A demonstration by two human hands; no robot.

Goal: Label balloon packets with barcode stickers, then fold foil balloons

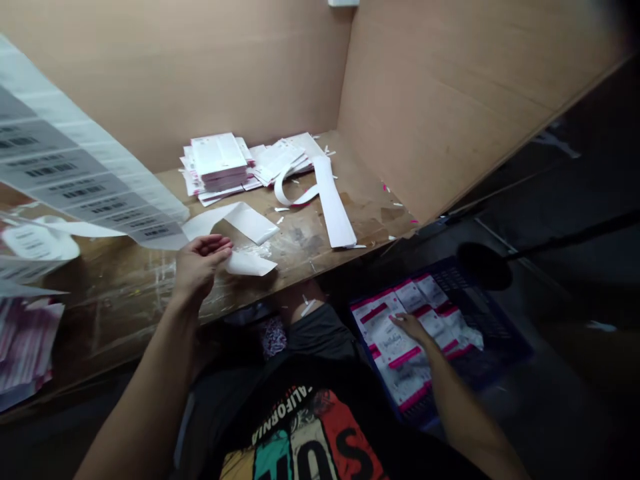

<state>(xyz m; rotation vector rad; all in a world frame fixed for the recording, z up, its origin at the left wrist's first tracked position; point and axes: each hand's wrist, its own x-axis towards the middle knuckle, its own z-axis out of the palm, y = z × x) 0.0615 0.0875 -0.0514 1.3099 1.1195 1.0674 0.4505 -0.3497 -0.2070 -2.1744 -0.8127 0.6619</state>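
Note:
My left hand (pixel 203 260), over the front of the worktable, is closed in a pinch on the lower end of a long strip of barcode labels (pixel 83 190). The strip rises from there to the upper left. White backing paper (pixel 250 223) curls on the table just beyond the fingers. My right hand (pixel 413 327) reaches down to the right into a blue plastic basket (pixel 510 340). Its fingers are together at the edge of a white and pink packet (pixel 393 340), lying over other such packets; the fingertips are small and dim.
Stacked white cards or packets (pixel 220 160) stand against the cardboard wall (pixel 240 73). A folded white strip (pixel 333 207) lies right of them. A label roll (pixel 40 241) and a pink-edged stack (pixel 27 347) are at the left. A dark round object (pixel 485 265) is near the basket.

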